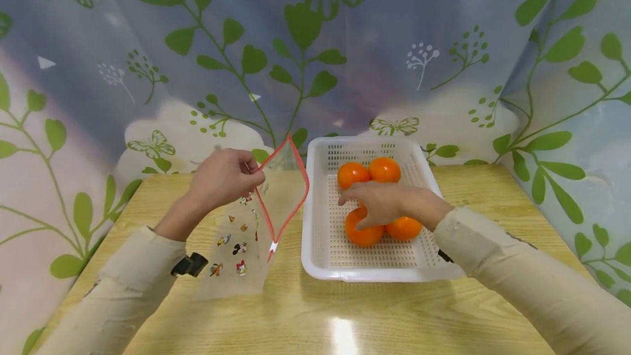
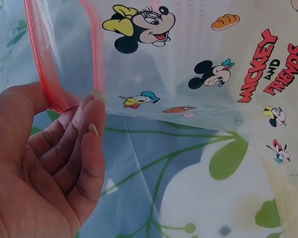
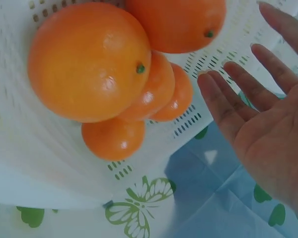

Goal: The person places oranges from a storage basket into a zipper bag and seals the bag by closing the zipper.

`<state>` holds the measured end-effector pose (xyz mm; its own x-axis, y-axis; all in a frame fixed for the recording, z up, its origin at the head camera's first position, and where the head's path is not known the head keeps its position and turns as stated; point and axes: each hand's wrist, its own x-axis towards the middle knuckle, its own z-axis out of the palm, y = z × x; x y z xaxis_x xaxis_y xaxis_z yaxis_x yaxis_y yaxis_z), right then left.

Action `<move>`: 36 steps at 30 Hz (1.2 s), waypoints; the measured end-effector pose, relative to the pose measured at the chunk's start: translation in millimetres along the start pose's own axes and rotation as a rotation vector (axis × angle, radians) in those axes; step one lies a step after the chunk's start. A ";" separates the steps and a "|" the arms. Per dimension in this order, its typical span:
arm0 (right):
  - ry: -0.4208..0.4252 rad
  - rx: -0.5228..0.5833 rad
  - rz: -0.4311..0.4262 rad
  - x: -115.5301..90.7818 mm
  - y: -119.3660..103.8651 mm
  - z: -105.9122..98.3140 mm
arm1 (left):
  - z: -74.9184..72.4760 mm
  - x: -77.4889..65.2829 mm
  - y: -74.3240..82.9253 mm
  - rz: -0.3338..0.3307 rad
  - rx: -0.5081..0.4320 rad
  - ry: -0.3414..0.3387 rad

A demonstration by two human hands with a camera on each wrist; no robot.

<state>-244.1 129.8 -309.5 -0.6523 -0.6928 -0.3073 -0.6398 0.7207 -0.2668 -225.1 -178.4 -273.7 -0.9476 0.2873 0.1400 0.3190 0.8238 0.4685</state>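
On the tabletop (image 1: 276, 316), the bag (image 1: 236, 259) lies to the left and the basket (image 1: 365, 275) stands just beside it on the right. The slider (image 1: 273, 247) sits at the near end of the bag's mouth, the left hand (image 1: 224, 177) at its left edge. Inside the basket, two oranges (image 1: 384, 170) lie side by side behind two nearer ones, the right hand (image 1: 379, 201) above them. A curtain (image 1: 384, 70) hangs behind the tabletop.
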 end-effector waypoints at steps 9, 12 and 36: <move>-0.096 -0.052 0.051 3.1 2.1 21.7 | 9.2 -1.1 0.2 0.036 0.013 0.037; -0.083 -0.060 0.044 7.1 3.4 29.1 | 11.3 -1.2 0.3 0.042 0.025 0.045; 0.003 0.018 0.100 -0.5 -7.7 8.0 | 17.0 6.3 6.9 -0.019 0.078 0.052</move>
<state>-235.6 124.8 -314.6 -0.7139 -0.6173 -0.3307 -0.5640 0.7867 -0.2510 -228.6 -162.6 -284.5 -0.9524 0.2476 0.1779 0.3000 0.8649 0.4023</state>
